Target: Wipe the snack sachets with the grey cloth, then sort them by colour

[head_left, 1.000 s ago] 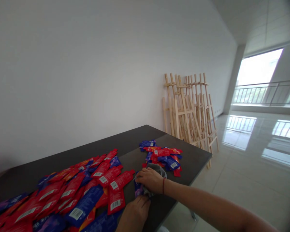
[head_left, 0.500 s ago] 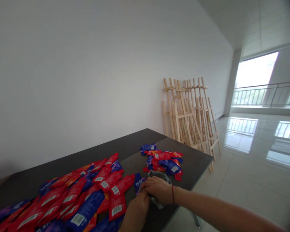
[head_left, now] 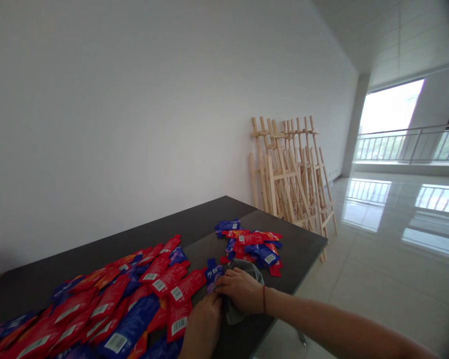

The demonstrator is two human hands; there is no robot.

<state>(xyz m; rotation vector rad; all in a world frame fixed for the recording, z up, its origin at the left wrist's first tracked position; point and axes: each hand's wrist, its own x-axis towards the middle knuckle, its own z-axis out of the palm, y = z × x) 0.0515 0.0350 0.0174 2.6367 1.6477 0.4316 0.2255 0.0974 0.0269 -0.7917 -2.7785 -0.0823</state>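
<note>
Gripped a grey cloth (head_left: 250,268) in the right hand (head_left: 244,291), with fingers (head_left: 225,283) bent over the blue packet (head_left: 213,274). Had the left hand (head_left: 204,320) at its near end; could not tell if pinching. Saw the packet on the dark surface (head_left: 205,225), pointing long-ways ahead.

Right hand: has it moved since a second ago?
Yes: the right hand has shifted slightly right and lower in view, judged against the table.
</note>
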